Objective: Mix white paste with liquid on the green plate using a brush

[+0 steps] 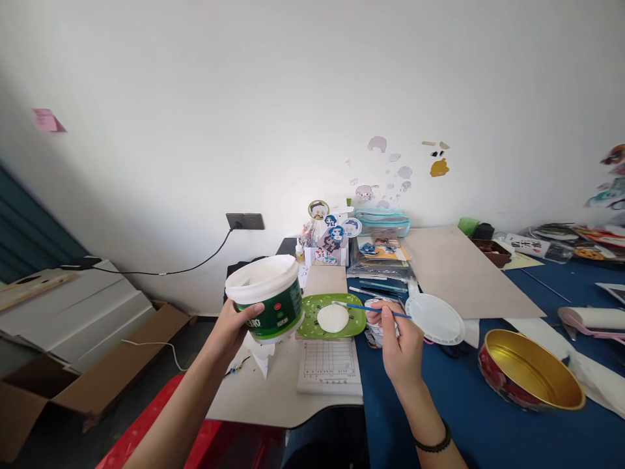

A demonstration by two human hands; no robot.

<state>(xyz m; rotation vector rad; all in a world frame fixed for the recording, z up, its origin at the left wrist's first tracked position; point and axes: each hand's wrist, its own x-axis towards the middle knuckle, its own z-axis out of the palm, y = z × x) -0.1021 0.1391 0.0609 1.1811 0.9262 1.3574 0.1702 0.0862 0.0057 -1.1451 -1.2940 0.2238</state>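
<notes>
My left hand (233, 331) is wrapped round a white tub with a green label (266, 296), held up and tilted above the table's left edge. My right hand (398, 342) pinches a thin blue-handled paintbrush (374, 308) whose tip reaches left over a green plate (354, 320). A white round disc (333, 318) lies on that plate. A black bead bracelet sits on my right wrist.
A white paint palette (434, 319) lies right of my right hand, a gold-lined round tin (530, 371) on the blue cloth further right. A ruled pad (329, 365), a brown board (461, 270), cartoon standees and pencil cases stand behind. Cardboard boxes lie on the floor left.
</notes>
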